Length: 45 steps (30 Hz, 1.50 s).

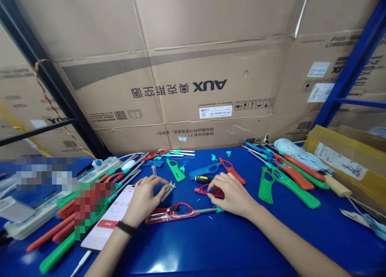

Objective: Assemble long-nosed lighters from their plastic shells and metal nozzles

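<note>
Handling: the left hand [147, 190] is resting, fingers narrow, at a silvery piece [168, 191]; the right hand [229, 191] is arching narrowly over a red shell [200, 189]; I cannot tell whether either is gripping.
Red lighter [175, 216]: lying opened on the bench [241, 245] between the forearms.
Loose parts: probably needing light, level pinching.
Writing: the carton [181, 68] is showing "AUX" upside down; the phone [104, 228] is reading "00:12:0".
</note>
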{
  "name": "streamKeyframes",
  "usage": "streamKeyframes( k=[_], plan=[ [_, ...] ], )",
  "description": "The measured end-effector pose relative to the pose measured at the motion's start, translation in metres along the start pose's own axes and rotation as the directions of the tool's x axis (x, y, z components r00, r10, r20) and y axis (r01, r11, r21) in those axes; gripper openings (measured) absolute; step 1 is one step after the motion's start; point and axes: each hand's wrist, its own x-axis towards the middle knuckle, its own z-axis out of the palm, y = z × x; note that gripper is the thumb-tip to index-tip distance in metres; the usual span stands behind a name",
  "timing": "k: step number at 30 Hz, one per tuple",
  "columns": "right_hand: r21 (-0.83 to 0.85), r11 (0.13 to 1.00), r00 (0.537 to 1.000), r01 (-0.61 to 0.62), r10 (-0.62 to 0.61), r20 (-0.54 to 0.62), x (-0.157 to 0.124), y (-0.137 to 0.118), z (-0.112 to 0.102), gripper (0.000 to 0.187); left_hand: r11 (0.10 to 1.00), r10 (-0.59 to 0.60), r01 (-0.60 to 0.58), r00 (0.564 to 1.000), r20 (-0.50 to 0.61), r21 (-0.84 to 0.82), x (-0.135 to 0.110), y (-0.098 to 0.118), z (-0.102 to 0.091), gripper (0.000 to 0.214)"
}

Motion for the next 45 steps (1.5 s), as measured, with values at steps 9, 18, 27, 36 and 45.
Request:
streamKeyframes(
  k=[9, 18, 27, 36, 45],
  plan=[
    [-0.13, 0.975, 0.977, -0.18, 0.162, -0.136, 0.005, 0.008, -0.002, 0.011, 1.0, 0.015, -0.015, 1.0, -0.006, 0.015, 0.035, 0.008, 0.022, 0.019],
    [-0.174, 0.935, 0.95, -0.31, 0.295, -0.108, 0.006, 0.023, -0.004, 0.011, 0.981, 0.184, -0.181, 0.982, 0.033, -0.072, 0.026, 0.009, 0.035, 0.028],
    [-0.026, 0.987, 0.987, -0.156, 0.157, 0.029, 0.007, 0.03, 0.009, 0.025, 0.965, 0.253, -0.247, 0.965, 0.07, -0.084, 0.022, 0.004, 0.038, 0.028],
    [0.013, 0.994, 0.991, -0.108, 0.109, -0.08, 0.006, 0.034, 0.011, 0.027, 0.867, 0.436, -0.415, 0.9, 0.017, -0.275, 0.012, 0.037, 0.019, 0.012],
    [0.138, 0.978, 0.959, -0.155, 0.183, -0.217, 0.008, 0.025, 0.002, 0.031, 0.721, 0.62, -0.55, 0.783, 0.039, -0.422, -0.009, 0.079, 0.021, 0.021]
  ],
)
